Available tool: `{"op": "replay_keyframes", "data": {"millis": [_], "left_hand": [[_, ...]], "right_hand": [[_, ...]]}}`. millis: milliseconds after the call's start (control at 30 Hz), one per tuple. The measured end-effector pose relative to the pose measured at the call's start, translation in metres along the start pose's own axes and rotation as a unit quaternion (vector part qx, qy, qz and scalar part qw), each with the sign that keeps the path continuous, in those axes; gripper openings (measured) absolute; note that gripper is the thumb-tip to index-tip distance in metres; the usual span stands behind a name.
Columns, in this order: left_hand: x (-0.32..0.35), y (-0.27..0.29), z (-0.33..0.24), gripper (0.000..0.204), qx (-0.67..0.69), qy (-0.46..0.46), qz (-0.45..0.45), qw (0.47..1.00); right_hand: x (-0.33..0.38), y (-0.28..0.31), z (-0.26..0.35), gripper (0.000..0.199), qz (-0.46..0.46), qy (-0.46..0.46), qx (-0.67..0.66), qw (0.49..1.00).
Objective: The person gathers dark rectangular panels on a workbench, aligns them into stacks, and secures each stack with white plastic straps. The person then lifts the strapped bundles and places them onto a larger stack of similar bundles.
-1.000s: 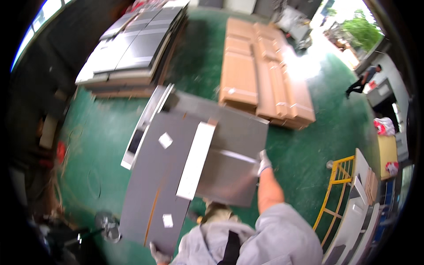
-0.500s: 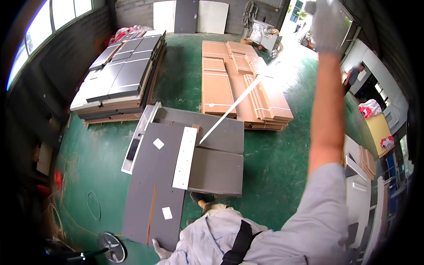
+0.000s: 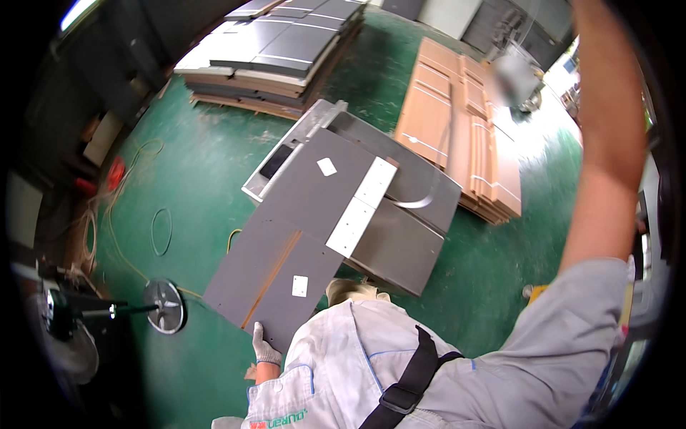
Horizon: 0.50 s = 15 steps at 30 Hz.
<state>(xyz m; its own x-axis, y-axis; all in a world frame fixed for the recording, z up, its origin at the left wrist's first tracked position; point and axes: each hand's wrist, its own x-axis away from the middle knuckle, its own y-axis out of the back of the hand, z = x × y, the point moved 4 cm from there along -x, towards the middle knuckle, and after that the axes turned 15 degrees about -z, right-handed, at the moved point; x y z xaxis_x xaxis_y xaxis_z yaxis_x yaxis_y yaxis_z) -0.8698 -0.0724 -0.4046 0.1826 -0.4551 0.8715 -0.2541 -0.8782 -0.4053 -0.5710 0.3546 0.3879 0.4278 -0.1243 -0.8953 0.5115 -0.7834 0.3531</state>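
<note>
A large dark grey panel lies flat on a metal bench below me, with a white strip across it and small white labels on its face. My left hand, in a white glove, grips the panel's near edge. My right arm rises steeply at the right side of the view and its hand is past the top edge, out of sight. A thin pale strip of film curls up off the bench's grey surface beside the white strip.
A stack of grey panels sits on pallets at the back left. Brown wooden boards are stacked at the back right. A round metal disc on a rod and loose cables lie on the green floor at my left.
My right arm went from the panel's right edge to high overhead, and its hand has left the view at the top. The film strip lifted with it. My left hand stays on the near edge.
</note>
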Motion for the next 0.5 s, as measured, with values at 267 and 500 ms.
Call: {"op": "replay_keyframes", "data": {"millis": [267, 500], "left_hand": [[-0.005, 0.015, 0.001, 0.037, 0.023, -0.044, -0.089, 0.995], [-0.001, 0.014, 0.003, 0.043, 0.004, -0.081, -0.118, 0.990]], "right_hand": [[0.220, -0.416, 0.061, 0.022, 0.307, 0.031, -0.030, 0.951], [0.318, -0.554, 0.113, 0.027, 0.492, -0.059, -0.041, 0.867]]}}
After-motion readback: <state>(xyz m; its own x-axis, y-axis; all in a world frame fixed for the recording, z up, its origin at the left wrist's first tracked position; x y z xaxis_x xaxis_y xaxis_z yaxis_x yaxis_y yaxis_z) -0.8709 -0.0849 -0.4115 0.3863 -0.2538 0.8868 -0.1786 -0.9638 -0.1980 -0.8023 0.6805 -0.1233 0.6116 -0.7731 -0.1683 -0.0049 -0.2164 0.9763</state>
